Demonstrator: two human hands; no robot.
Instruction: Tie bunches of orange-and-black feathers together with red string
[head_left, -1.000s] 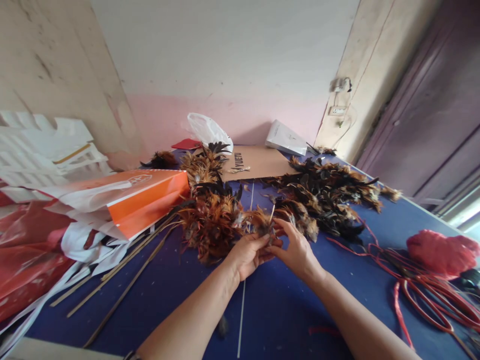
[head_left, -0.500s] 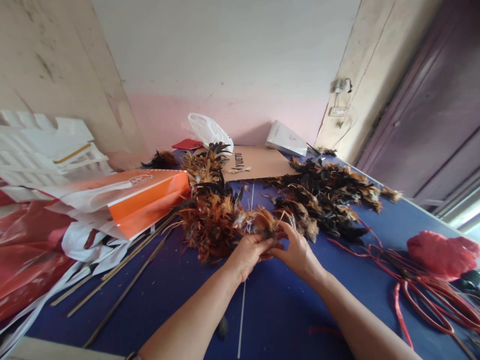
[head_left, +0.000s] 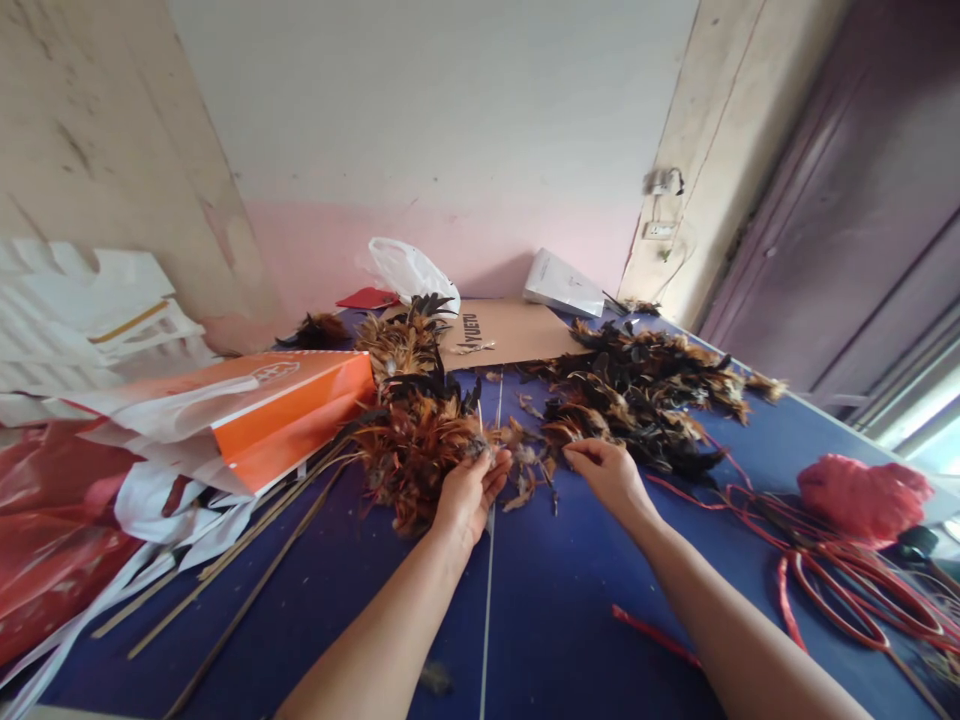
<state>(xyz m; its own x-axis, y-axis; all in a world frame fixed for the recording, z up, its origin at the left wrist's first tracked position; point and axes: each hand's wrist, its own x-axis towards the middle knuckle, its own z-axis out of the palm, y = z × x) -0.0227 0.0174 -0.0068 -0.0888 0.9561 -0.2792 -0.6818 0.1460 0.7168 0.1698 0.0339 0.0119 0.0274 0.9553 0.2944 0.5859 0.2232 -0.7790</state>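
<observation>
My left hand (head_left: 474, 495) is turned partly palm-up, its thumb and fingers closed on some feathers beside the left pile of reddish-brown feathers (head_left: 416, 450). A pale quill stands up just above its fingertips. My right hand (head_left: 611, 480) is apart from it, thumb and fingers pinched at the near edge of the dark and tan feather pile (head_left: 637, 385). Whatever is in that pinch is too small to make out. Between the two hands is a loose scatter of small brown feathers (head_left: 525, 480).
On the blue table (head_left: 555, 620) lie thin sticks (head_left: 255, 570) at left, beside an orange paper bag (head_left: 292, 410). A brown cardboard sheet (head_left: 525, 335) lies at the back. Red twine (head_left: 862, 500) and red-handled scissors (head_left: 847, 600) are at right, a red strip (head_left: 652, 635) in front.
My hands were together over a small bunch of feathers and have parted: the left moved left, the right moved slightly right. Loose feathers now show between them.
</observation>
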